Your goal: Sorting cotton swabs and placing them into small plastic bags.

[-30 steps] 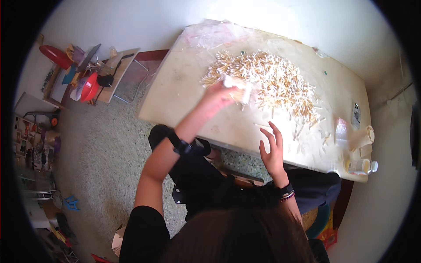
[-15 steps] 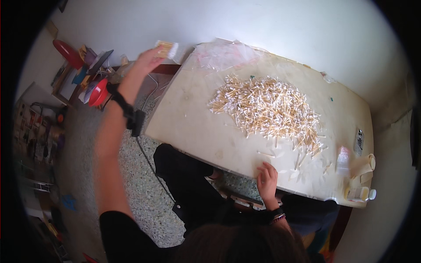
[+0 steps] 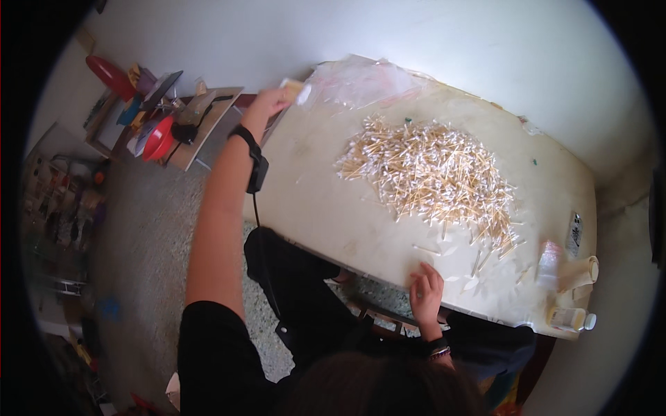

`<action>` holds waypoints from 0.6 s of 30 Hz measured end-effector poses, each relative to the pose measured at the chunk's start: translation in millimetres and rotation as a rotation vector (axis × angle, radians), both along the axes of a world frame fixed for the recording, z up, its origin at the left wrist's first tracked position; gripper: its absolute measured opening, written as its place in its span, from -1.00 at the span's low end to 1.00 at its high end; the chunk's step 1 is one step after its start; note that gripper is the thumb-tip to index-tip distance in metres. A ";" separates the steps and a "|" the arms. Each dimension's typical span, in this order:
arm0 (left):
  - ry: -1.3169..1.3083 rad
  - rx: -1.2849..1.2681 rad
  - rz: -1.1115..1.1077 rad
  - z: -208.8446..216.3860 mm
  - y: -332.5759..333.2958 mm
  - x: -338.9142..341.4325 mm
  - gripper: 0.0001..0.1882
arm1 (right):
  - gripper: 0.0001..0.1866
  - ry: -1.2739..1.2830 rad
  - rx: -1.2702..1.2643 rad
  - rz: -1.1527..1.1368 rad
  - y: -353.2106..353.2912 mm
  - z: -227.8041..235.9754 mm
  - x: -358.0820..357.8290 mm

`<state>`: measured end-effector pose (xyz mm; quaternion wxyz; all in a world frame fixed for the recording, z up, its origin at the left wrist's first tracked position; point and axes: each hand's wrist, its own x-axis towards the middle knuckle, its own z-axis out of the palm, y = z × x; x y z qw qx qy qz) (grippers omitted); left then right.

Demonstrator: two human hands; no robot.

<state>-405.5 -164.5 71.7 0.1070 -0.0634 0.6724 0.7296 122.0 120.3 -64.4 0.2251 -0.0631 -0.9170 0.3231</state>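
Note:
My left hand (image 3: 268, 104) is stretched out at the table's far left corner. Its fingers are closed on a small clear packet of cotton swabs (image 3: 294, 90), a little blurred. At the table's near edge rests my right hand (image 3: 426, 290), with nothing in it and its fingers loosely bent and apart. A broad heap of loose cotton swabs (image 3: 433, 177) with white tips and pale sticks covers the middle of the table (image 3: 312, 201). One stray cotton swab (image 3: 426, 250) lies just beyond my right fingertips.
Thin clear plastic bags (image 3: 368, 82) lie along the far edge. On the right are a plastic packet (image 3: 549, 262), a tape roll (image 3: 579, 273) and a white-capped bottle (image 3: 569, 319). A low wooden table (image 3: 208, 132) stands at the left, with a red bowl (image 3: 159, 138) beside it.
My left hand has moved right and slightly down with the packet, from beyond the table's left corner to over that corner. My right hand stays by the near edge.

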 end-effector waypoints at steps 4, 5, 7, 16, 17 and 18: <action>-0.082 -0.166 0.098 -89.2 27.9 -9.5 -0.69 | -0.80 -0.055 0.017 -0.056 0.4 -0.3 2.2; -0.118 -0.172 0.113 -105.6 40.2 -8.8 -0.71 | -0.79 -0.064 0.025 -0.072 1.2 -1.0 2.8; -0.062 -0.229 0.185 -125.9 29.1 -9.6 -0.69 | -0.79 -0.052 0.033 -0.051 -3.6 -0.6 2.8; 1.033 -1.000 -0.159 -108.9 67.3 22.3 -0.45 | -0.78 -0.053 0.093 -0.073 -7.4 0.1 -5.0; 1.090 -0.965 -0.369 -107.4 76.1 27.5 -0.47 | -0.78 -0.059 0.097 -0.065 -6.4 2.8 -6.0; 1.144 -0.906 -0.589 -102.3 96.3 37.7 -0.50 | -0.78 -0.071 0.093 -0.074 -4.2 3.3 -5.8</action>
